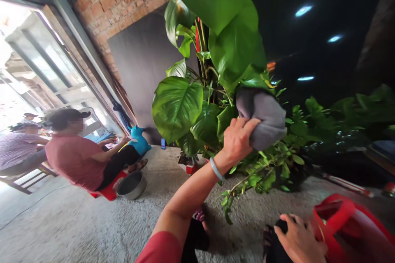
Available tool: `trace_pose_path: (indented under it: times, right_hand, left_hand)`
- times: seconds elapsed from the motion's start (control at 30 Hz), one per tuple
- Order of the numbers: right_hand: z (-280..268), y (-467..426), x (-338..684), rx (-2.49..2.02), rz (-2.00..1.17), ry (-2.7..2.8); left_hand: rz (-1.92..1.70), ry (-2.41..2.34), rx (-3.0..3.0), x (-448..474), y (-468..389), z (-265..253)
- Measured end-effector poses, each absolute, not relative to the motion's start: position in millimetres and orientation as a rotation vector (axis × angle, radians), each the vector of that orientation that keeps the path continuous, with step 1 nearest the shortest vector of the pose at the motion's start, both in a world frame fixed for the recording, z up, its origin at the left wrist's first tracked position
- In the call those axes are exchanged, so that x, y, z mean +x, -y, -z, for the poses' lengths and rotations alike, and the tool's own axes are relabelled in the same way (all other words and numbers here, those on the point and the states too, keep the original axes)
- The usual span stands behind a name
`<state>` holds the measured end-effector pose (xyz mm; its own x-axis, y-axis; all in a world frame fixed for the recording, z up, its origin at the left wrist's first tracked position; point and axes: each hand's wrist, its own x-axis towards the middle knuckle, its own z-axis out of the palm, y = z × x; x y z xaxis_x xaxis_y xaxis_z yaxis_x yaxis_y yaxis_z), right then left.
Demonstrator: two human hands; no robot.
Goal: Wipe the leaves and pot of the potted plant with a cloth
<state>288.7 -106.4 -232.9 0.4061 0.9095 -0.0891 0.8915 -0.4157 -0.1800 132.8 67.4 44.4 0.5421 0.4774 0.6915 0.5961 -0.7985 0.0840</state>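
Observation:
My left hand (pixel 237 137), with a pale bangle at its wrist, reaches forward and grips a grey piece of soft cloth (pixel 268 121). The cloth is bunched into a rounded, cap-like shape with a dark upper edge; its exact kind is unclear. It is held in front of the leaves of a large potted plant (pixel 179 102). Low at the right, my right hand (pixel 299 236) lies over my dark-clothed knee with its fingers apart, holding nothing. Right beside that hand is a red bag (pixel 336 213) with a strap handle.
A person in a pink shirt (pixel 75 154) sits at the left on a red stool (pixel 109 187), beside a metal pot (pixel 132 185). Behind them are a blue toy animal (pixel 138 137) and a phone-like object (pixel 163 144). Bushy greenery (pixel 268 170) spreads over the concrete floor.

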Motion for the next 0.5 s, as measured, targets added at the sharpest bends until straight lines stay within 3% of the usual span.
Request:
trace_pose_path:
  times: [0.17, 0.27, 0.33, 0.5]
  right_hand:
    - [235, 112, 297, -2.564, -0.262, 1.645]
    - [245, 116, 308, -2.562, -0.267, 1.629]
    - [252, 118, 313, -2.544, -0.261, 1.606]
    - [251, 111, 305, -2.507, -0.253, 1.609]
  left_hand:
    - [-0.035, 0.903, -2.864, 117, -61, 63]
    - [-0.46, 1.114, -2.925, 79, -47, 98]
    - [-0.378, 1.329, -2.896, 60, -44, 93]
    - [0.389, 1.392, -2.764, 83, -69, 35]
